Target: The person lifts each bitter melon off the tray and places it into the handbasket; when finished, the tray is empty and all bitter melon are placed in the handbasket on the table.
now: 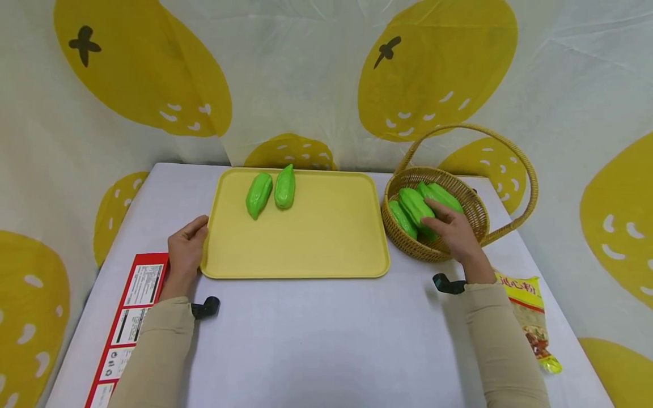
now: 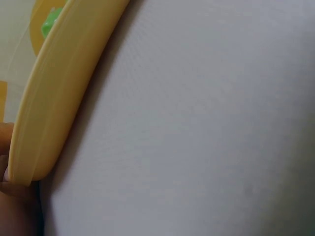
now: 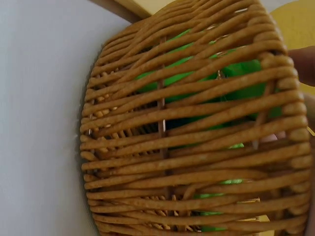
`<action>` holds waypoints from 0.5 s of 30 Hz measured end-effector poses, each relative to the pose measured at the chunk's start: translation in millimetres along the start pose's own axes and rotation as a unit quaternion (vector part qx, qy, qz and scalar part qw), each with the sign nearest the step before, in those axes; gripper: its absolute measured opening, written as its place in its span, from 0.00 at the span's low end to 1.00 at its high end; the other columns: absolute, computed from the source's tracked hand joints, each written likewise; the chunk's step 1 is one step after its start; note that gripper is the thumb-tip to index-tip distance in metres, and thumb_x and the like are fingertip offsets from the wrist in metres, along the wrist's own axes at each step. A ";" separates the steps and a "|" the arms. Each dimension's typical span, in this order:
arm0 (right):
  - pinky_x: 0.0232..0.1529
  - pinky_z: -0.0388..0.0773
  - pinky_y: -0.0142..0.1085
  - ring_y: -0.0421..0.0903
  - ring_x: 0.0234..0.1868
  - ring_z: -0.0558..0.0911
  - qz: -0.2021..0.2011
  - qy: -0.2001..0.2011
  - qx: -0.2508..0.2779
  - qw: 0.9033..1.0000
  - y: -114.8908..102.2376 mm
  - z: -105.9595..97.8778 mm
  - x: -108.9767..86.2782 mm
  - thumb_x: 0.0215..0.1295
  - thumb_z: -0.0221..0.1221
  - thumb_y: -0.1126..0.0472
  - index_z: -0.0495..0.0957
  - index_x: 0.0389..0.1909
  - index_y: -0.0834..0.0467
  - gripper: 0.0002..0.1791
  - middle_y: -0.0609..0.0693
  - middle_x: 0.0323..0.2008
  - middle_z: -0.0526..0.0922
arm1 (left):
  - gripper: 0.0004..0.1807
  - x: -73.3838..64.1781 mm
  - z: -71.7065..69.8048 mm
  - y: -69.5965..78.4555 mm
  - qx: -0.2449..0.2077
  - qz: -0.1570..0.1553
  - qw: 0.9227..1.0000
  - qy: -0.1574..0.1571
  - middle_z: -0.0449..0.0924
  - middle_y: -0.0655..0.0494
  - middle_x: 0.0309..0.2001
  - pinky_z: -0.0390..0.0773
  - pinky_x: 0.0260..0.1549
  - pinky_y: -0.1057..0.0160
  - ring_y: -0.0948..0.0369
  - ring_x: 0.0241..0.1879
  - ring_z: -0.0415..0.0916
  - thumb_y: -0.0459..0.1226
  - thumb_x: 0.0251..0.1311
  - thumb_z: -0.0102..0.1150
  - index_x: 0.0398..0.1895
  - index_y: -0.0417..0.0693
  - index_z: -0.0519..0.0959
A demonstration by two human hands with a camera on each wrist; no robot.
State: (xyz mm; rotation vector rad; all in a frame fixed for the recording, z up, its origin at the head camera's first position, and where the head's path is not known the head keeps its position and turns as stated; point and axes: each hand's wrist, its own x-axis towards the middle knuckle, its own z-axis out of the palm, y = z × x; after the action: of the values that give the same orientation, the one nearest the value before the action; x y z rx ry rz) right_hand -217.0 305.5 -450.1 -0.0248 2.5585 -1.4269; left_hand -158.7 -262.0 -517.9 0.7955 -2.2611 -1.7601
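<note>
My left hand (image 1: pixel 186 255) grips the left rim of the yellow tray (image 1: pixel 331 238); in the left wrist view its fingers are partly hidden at the tray's (image 2: pixel 64 103) edge. Two green, ridged bitter melons (image 1: pixel 259 195) lie at the tray's back left, side by side. Reaching into a round wicker basket (image 1: pixel 423 252), my right hand (image 1: pixel 456 232) has thumb and fingers about the end of one bitter melon (image 1: pixel 414 205). Several more lie around it, partly covered by the hand. From the right wrist, the basket's woven wall (image 3: pixel 192 132) hides most of the hand and its contents.
The basket's tall handle (image 1: pixel 530 170) arches to the right. A yellow food packet (image 1: pixel 530 317) lies beside the right forearm. Partly under the left forearm is a red and white printed box (image 1: pixel 138 300). A patterned cloth (image 1: pixel 296 73) hangs behind the table.
</note>
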 end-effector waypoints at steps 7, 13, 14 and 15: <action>0.50 0.68 0.14 0.56 0.77 0.62 -0.007 0.009 0.001 1.000 0.9 1.9 0.9 0.73 0.61 0.48 0.59 0.79 0.46 0.37 0.56 0.80 0.59 | 0.21 0.0 -1.2 1.0 0.007 -0.004 1.000 -0.002 0.75 0.56 0.70 0.73 0.69 0.64 0.64 0.71 0.70 0.38 0.76 0.52 0.69 0.53 0.76; 0.49 0.69 0.13 0.58 0.75 0.63 -0.011 0.016 0.012 1.000 -1.0 4.3 0.2 0.74 0.59 0.55 0.58 0.79 0.51 0.36 0.60 0.79 0.59 | 0.21 -0.3 -1.3 1.0 -0.002 0.004 1.000 -0.005 0.75 0.55 0.70 0.73 0.69 0.64 0.64 0.70 0.70 0.37 0.76 0.52 0.69 0.52 0.76; 0.49 0.69 0.13 0.58 0.75 0.64 -0.009 0.018 0.011 1.000 -1.4 4.7 0.3 0.74 0.59 0.56 0.58 0.79 0.51 0.36 0.60 0.78 0.60 | 0.21 -0.3 -1.4 0.6 -0.002 0.004 1.000 -0.006 0.75 0.55 0.70 0.73 0.69 0.64 0.65 0.70 0.70 0.37 0.76 0.52 0.69 0.52 0.76; 0.48 0.69 0.13 0.58 0.74 0.64 -0.007 0.019 0.010 1.000 -2.0 5.1 0.0 0.75 0.59 0.56 0.58 0.79 0.51 0.36 0.60 0.78 0.60 | 0.21 -0.3 -1.4 0.7 -0.003 0.005 1.000 -0.006 0.75 0.55 0.70 0.73 0.69 0.64 0.64 0.70 0.70 0.37 0.76 0.53 0.69 0.52 0.76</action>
State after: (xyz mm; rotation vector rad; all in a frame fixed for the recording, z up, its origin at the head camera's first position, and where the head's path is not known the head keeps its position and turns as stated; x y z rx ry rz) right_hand -216.2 300.1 -450.9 -0.0139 2.5788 -1.4720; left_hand -158.1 -262.9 -516.9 0.7744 -2.2620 -1.7715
